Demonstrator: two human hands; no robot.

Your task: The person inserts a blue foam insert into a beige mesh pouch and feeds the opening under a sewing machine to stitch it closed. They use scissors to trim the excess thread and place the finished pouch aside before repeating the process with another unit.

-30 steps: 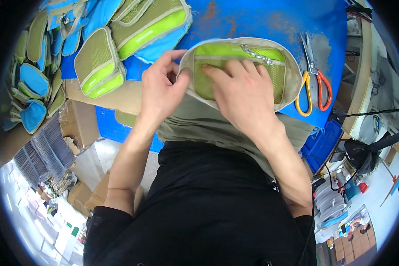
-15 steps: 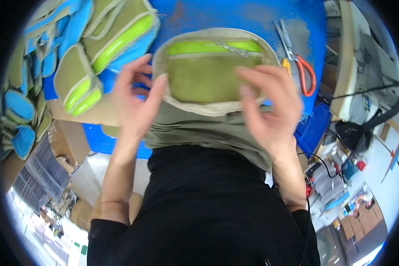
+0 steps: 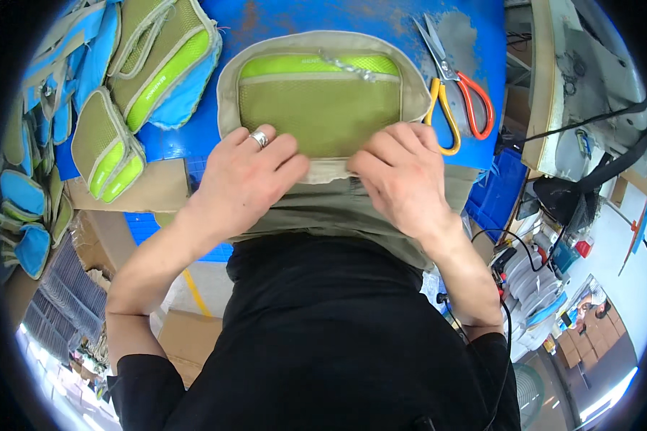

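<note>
An olive fabric pouch with a bright green zip strip and a beige edge lies at the table's near side, above my lap. My left hand is closed on its near beige edge, a ring on one finger. On the right part of that same edge my right hand is also closed, fingers curled over the fabric. The fingertips of both hands are partly hidden beneath the cloth. A metal zip pull rests on the green strip. Just right of the pouch lie scissors with one orange and one yellow handle.
On the left, several olive, green and blue pouches are heaped at the edge of the blue table. A cardboard box stands below them. A pale machine frame and a black cable are at the right.
Both hands were apart from the near edge, fingers spread at the pouch's sides; now they have closed on that edge, nearer together. In the view, the pouch and table sit slightly further left.
</note>
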